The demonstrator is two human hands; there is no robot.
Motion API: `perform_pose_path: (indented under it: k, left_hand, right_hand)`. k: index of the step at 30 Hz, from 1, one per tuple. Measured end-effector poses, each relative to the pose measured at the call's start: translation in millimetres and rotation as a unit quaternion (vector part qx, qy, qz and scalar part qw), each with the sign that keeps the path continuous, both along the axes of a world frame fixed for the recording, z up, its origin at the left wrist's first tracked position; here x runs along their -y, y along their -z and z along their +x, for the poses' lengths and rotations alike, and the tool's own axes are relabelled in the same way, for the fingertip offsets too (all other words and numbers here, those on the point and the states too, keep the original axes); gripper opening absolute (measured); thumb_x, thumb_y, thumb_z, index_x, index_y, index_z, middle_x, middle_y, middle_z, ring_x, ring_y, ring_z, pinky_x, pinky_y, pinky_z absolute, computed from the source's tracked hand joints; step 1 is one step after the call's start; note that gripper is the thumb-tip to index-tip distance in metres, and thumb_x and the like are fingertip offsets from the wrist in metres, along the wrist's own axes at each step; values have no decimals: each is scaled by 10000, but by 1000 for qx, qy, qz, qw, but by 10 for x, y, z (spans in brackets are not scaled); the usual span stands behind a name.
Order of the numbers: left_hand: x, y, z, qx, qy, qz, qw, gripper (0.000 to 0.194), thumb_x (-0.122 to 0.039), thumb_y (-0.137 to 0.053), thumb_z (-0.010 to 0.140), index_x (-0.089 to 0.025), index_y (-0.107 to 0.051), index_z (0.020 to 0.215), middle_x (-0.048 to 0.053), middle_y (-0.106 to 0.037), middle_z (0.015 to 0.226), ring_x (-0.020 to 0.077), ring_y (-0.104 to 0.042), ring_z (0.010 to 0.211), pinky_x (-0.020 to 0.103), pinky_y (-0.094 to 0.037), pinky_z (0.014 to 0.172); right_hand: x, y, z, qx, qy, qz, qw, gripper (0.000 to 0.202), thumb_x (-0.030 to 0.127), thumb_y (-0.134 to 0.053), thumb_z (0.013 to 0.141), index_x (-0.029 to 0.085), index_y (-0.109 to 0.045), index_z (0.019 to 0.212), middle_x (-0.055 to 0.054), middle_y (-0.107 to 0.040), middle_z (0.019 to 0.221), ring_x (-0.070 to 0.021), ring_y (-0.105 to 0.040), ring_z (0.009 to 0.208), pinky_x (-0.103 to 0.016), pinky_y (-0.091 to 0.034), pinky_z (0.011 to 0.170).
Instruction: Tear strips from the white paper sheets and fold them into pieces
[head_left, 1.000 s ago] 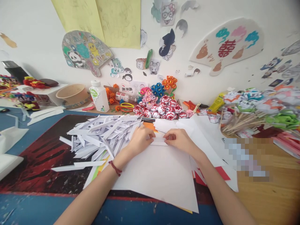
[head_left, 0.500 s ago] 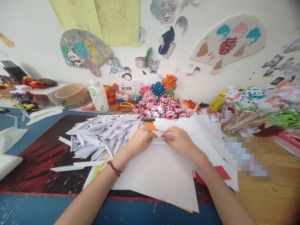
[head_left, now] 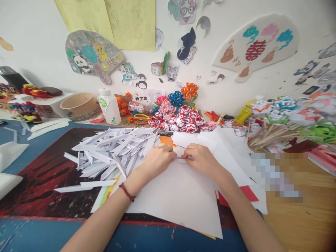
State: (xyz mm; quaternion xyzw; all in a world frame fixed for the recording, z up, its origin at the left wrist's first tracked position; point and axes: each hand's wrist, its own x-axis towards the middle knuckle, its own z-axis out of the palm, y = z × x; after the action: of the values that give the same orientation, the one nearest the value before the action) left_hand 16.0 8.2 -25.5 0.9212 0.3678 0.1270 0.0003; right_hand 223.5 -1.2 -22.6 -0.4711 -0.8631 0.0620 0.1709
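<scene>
Between my two hands lies a small white paper strip (head_left: 180, 158), partly hidden by my fingers. My left hand (head_left: 162, 157) pinches its left end, fingers curled. At the strip's right end my right hand (head_left: 197, 156) is closed on it with thumb and fingertips. Both hands are above a large white paper sheet (head_left: 181, 196). Left of my left hand is a heap of folded white paper strips (head_left: 115, 148). Small white paper pieces (head_left: 185, 139) lie just beyond my hands.
Red-and-white paper flowers (head_left: 183, 119), a white bottle (head_left: 109, 106) and a tan bowl (head_left: 79, 105) stand along the wall. At the right are wooden sticks (head_left: 274, 134) with paper flowers and a red paper (head_left: 249, 193).
The fingers of both hands have curled in more tightly around the small strip, and less of the strip shows. My left hand has shifted slightly.
</scene>
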Motion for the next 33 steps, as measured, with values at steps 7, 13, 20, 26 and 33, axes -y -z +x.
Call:
perform_pose_path:
  k: [7, 13, 20, 26, 33]
  left_hand:
    - [14, 49, 25, -50, 6, 26, 998, 225, -198, -454, 916, -235, -658, 1001, 21, -594, 767, 159, -560, 668, 286, -209, 492]
    - [30, 13, 16, -79, 16, 28, 996, 193, -146, -502, 862, -224, -658, 947, 18, -591, 748, 161, -552, 609, 291, -174, 479]
    - [49, 2, 18, -86, 16, 27, 996, 191, -129, -494, 852, -205, -655, 921, 27, -594, 744, 154, -545, 565, 294, -201, 480]
    - [59, -9, 22, -84, 19, 29, 996, 213, -109, -479, 844, -203, -654, 919, 25, -602, 741, 164, -551, 560, 291, -200, 476]
    - [47, 3, 12, -65, -4, -3, 998, 227, -140, -464, 867, -198, -682, 886, 42, -613, 717, 151, -556, 572, 280, -221, 485]
  right_hand:
    - [66, -90, -25, 46, -2, 7, 999, 145, 174, -620, 783, 206, -728, 875, -20, -686, 810, -175, -593, 806, -279, -388, 719]
    - [62, -70, -50, 94, -20, 32, 995, 128, 300, -635, 842, 241, -740, 888, -16, -668, 817, -181, -559, 830, -300, -362, 703]
    - [64, -37, -102, 80, 5, 18, 997, 126, 235, -617, 860, 208, -735, 823, -17, -662, 769, -168, -552, 818, -280, -361, 685]
    - [82, -25, -143, 108, 28, 29, 993, 143, 217, -627, 847, 211, -714, 734, -10, -661, 733, -170, -551, 779, -286, -319, 643]
    - [130, -38, -180, 137, 46, 33, 989, 152, 192, -621, 844, 233, -741, 760, -15, -673, 721, -177, -560, 750, -302, -303, 638]
